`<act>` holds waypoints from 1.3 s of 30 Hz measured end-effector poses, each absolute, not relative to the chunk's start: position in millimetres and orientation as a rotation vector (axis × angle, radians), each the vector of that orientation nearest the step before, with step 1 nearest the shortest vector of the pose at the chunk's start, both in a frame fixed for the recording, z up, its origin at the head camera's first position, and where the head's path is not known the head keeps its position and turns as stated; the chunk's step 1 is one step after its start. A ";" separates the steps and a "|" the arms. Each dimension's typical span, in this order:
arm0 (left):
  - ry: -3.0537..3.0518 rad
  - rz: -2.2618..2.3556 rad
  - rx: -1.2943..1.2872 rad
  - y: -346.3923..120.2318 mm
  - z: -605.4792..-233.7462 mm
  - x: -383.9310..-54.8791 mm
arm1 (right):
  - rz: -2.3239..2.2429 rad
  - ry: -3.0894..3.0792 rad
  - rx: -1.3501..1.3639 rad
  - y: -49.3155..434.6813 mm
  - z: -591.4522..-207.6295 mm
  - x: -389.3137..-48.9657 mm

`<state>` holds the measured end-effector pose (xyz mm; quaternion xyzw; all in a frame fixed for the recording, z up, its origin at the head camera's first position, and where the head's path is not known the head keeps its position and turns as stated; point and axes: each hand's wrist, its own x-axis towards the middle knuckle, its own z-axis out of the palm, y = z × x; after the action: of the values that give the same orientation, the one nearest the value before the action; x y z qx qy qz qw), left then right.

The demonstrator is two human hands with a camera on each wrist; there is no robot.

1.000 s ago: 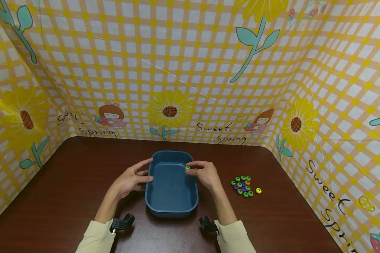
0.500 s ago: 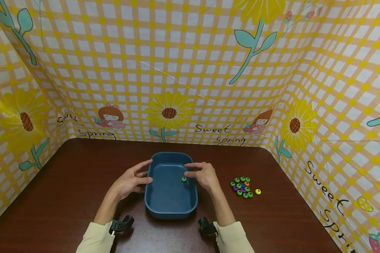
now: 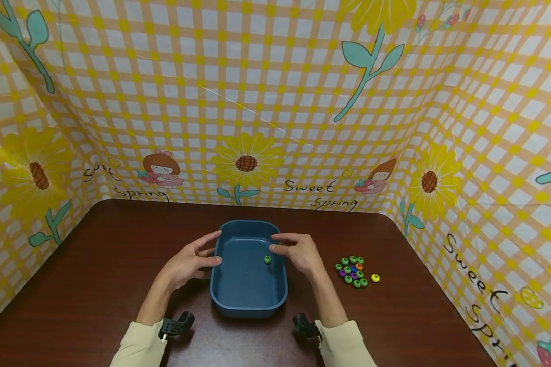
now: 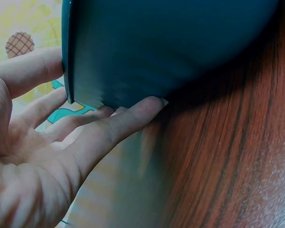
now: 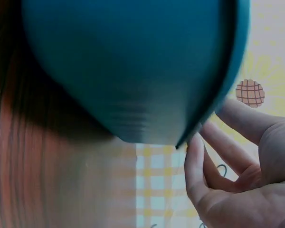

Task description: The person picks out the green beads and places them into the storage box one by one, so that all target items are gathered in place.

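Note:
A deep blue rectangular box (image 3: 245,285) stands on the table, with a single green bead (image 3: 268,260) lying on its floor towards the right side. My left hand (image 3: 185,264) rests against the box's left wall, its fingers fairly straight and spread. In the left wrist view, that hand's fingers (image 4: 128,121) touch the outside of the wall and its rim. Over the right rim, my right hand (image 3: 300,253) holds nothing; its thumb and forefinger are parted. The right wrist view shows the right hand (image 5: 242,166) close by the rim.
To the right of the box lies a cluster of beads on the brown table (image 3: 408,316): several green ones, two purple beads (image 3: 354,276), a blue and an orange bead (image 3: 359,266). A yellow bead (image 3: 375,278) sits apart. A checked cloth (image 3: 275,112) encloses the table's back and sides.
My right thumb and forefinger have let go of the green bead, which dropped into the box. The right hand has then drawn slightly right. The left hand stays where it was.

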<state>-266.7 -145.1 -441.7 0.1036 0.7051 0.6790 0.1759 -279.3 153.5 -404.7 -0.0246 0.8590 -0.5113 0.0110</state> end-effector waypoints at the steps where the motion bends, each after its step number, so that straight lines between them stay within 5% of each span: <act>1: 1.997 1.922 0.298 -145.5 -441.5 -266.6 | -1.597 2.683 -0.078 155.6 -403.9 -279.1; 39: 2.017 1.934 0.219 -141.5 -443.7 -269.5 | -0.936 3.042 -0.025 334.2 -410.6 -235.6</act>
<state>-269.5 -141.5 -443.7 0.0772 0.7092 0.6802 0.1684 -235.6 334.2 -410.6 -0.0077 0.9555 -0.2941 -0.0207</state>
